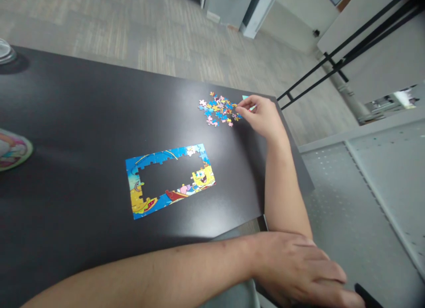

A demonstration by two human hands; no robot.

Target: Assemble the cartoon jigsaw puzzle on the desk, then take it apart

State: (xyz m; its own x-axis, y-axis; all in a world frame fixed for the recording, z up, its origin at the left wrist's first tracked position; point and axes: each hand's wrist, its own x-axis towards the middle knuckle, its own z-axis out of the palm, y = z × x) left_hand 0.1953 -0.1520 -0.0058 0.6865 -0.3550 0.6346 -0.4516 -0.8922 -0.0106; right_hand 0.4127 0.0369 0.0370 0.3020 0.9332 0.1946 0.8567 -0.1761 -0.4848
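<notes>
My right hand (260, 114) reaches to the right edge of a pile of loose jigsaw puzzle pieces (217, 109). Its thumb and forefinger pinch together on a small puzzle piece, mostly covered by the fingertips. Nearer to me lies a partly assembled puzzle (162, 205), a blue and yellow border with a cartoon figure at its right end and bare table within. My left hand (299, 268) rests low at the right, against my right forearm near the elbow. Its fingers are curled, and whatever lies under them is hidden.
The dark table (99, 108) has its far edge behind the pile and its right edge beyond my right arm. A round-cornered picture item (15, 150) and a clear round object (5, 52) sit at the left. A black metal frame (332, 66) stands past the right corner.
</notes>
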